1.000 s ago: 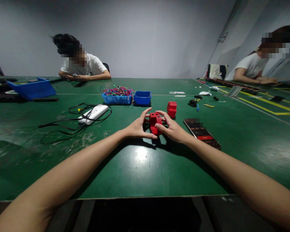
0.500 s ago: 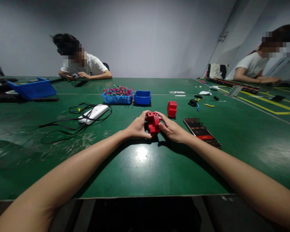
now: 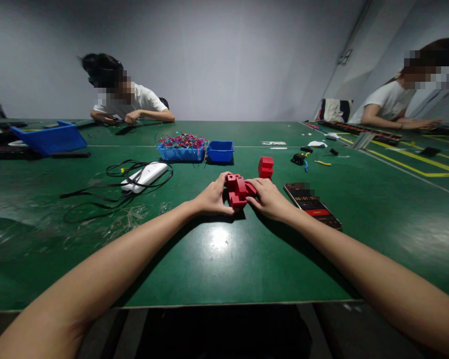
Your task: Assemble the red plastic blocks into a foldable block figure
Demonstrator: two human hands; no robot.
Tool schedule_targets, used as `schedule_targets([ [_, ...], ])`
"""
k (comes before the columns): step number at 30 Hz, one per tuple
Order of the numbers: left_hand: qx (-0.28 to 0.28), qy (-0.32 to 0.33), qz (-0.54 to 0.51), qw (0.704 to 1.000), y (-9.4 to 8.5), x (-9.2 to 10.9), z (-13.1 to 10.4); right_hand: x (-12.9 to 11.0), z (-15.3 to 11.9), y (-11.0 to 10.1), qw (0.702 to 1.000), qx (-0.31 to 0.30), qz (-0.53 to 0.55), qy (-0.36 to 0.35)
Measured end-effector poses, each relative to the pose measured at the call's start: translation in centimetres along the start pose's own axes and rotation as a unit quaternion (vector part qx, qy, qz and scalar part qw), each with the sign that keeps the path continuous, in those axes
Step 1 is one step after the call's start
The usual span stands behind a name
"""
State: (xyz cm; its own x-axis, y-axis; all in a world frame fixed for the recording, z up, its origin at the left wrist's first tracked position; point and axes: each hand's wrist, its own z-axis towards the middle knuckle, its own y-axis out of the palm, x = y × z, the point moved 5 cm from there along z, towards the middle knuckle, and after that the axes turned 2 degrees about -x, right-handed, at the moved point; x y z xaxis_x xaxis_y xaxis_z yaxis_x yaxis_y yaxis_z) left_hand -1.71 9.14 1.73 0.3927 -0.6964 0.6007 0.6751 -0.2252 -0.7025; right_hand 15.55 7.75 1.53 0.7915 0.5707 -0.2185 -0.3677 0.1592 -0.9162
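Note:
Just above the green table, my left hand (image 3: 212,195) is closed on the left side of a red notched block (image 3: 237,192) with square cut-outs and a curved part. My right hand (image 3: 268,198) pinches a smaller red piece (image 3: 250,189) that sticks out from the block's right side. Whether this piece is still joined to the block, I cannot tell. Behind my right hand stands another red block (image 3: 265,166), upright and stepped in shape, its lower part partly hidden by the fingers.
A phone (image 3: 312,205) showing a timer lies to the right. Left is a white power strip (image 3: 145,177) with black cable. Beyond are a blue bin of coloured wires (image 3: 182,153) and another blue bin (image 3: 220,152). Two people sit at the table's far side and right.
My right hand has shifted slightly right and turned palm-down. A red piece now projects from the block's right side in its fingers. My left hand has stayed in place.

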Motion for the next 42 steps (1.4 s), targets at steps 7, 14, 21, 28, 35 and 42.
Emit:
schedule_targets([
  [7, -0.002, -0.001, -0.004, 1.0, 0.0, 0.1, -0.1, 0.9, 0.0, 0.2, 0.998, -0.026, -0.021, 0.045],
  [14, -0.007, 0.001, -0.002, 1.0, 0.0, 0.2, -0.1, 0.8, 0.3, -0.9, 0.988, 0.02, 0.118, 0.096],
  [21, -0.01, 0.012, -0.001, 1.0, 0.0, 0.0, -0.1, 1.4, 0.4, -1.1, 0.845, 0.112, 0.465, 0.238],
  [28, -0.013, 0.011, 0.002, 1.0, 0.0, 0.2, -0.2, 0.6, 0.0, -1.4, 0.691, 0.147, 0.617, 0.348],
  [35, -0.016, 0.007, 0.001, 1.0, 0.1, 0.1, 0.0, 0.6, 0.1, -1.4, 0.706, 0.152, 0.608, 0.329],
  [42, -0.012, 0.001, -0.006, 1.0, 0.0, 0.3, 0.0, 0.6, 0.1, -1.5, 0.714, 0.152, 0.61, 0.31],
])
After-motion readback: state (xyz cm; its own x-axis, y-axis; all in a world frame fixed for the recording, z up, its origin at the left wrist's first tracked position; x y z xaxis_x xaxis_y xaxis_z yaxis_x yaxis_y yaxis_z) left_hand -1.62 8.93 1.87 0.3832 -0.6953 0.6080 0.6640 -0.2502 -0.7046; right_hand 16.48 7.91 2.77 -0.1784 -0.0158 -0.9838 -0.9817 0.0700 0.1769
